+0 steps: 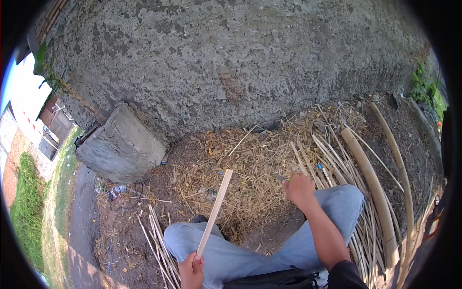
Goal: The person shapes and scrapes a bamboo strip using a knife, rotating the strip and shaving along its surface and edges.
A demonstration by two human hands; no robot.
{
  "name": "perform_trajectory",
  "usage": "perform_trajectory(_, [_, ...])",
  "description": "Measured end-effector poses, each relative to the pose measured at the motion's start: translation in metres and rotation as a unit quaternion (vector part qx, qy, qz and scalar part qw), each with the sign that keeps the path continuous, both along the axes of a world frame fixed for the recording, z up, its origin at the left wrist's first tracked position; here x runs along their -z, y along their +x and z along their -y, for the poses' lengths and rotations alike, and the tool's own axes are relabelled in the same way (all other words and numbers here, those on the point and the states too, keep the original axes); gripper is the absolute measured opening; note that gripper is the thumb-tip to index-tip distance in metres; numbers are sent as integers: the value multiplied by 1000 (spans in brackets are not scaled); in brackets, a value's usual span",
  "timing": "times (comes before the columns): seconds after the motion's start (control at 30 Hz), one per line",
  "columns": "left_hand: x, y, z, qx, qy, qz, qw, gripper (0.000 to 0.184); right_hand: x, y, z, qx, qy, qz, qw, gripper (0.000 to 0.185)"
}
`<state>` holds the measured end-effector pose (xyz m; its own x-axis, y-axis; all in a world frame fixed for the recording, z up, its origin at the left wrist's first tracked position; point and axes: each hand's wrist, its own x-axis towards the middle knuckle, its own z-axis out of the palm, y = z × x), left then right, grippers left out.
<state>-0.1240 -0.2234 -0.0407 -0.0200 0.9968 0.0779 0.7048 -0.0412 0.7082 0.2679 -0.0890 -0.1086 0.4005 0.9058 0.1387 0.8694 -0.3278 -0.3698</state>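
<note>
My left hand [191,273] is closed around the lower end of a flat, pale bamboo strip [215,212], which slants up and away over my left knee. My right hand [299,191] is a fist above my right knee, gripping a knife. Its short grey blade [279,177] points left, and the handle is mostly hidden by my fingers. Strip and blade are apart from each other. Under both hands lie my jeans-clad legs [231,257] and ground strewn with dry shavings [240,212].
Split bamboo sticks [363,226] lie in a heap on my right, beside a thick bamboo pole [370,192] and a longer curved pole [397,164]. More thin sticks [156,241] are at my left. Ahead rises a rough wall [231,62], with a concrete block [122,144] at its foot.
</note>
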Motion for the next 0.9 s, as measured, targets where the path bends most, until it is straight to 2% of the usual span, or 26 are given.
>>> perform_trajectory(0.07, [7, -3, -12, 11, 21, 5, 1000, 25, 0, 4, -1, -8, -24, 32, 999, 38])
perform_trajectory(0.13, [3, -5, -21, 23, 40, 10, 999, 27, -17, 0, 0, 10, 59, 0, 998, 38])
perform_trajectory(0.17, [-2, -4, -27, 21, -26, 48, 998, 28, -33, -3, 1, 9, 61, 2, 998, 38])
perform_trajectory(0.2, [-9, -3, -34, 18, -91, 87, 992, 30, -51, -7, 3, 12, 101, -65, 993, 38])
perform_trajectory(0.23, [-17, -1, -41, 16, -88, 89, 992, 30, -61, -9, 2, 14, 140, -132, 981, 38])
perform_trajectory(0.27, [-28, 1, -51, 25, -90, 78, 993, 28, -61, -8, 1, 11, 141, -132, 981, 38])
perform_trajectory(0.33, [-47, 1, -76, 32, -90, 68, 993, 26, -59, -5, 0, 7, 212, -323, 922, 37])
perform_trajectory(0.43, [-68, 8, -127, 77, 13, -35, 996, 25, -68, 0, -2, -5, 245, -371, 896, 36])
perform_trajectory(0.57, [-96, 37, -194, 107, 119, -54, 986, 23, -112, -3, -14, -68, 241, -362, 898, 38])
perform_trajectory(0.63, [-113, 65, -213, 162, 125, -102, 973, 22, -140, -9, -25, -87, 198, -491, 844, 42])
perform_trajectory(0.67, [-114, 78, -221, 161, 129, -98, 974, 22, -133, -8, -41, -80, 211, -540, 811, 48])
perform_trajectory(0.7, [-111, 92, -230, 183, 112, -96, 972, 23, -132, -9, -49, -83, 211, -537, 813, 48])
perform_trajectory(0.77, [-87, 113, -246, 205, 101, -90, 969, 24, -131, -13, -65, -32, 212, -638, 740, 40])
perform_trajectory(0.8, [-63, 120, -253, 227, 123, -62, 964, 27, -118, -17, -72, -1, 239, -633, 737, 34])
perform_trajectory(0.9, [-45, 139, -262, 276, 146, -21, 950, 32, -90, -32, -78, 41, 276, -645, 712, 27])
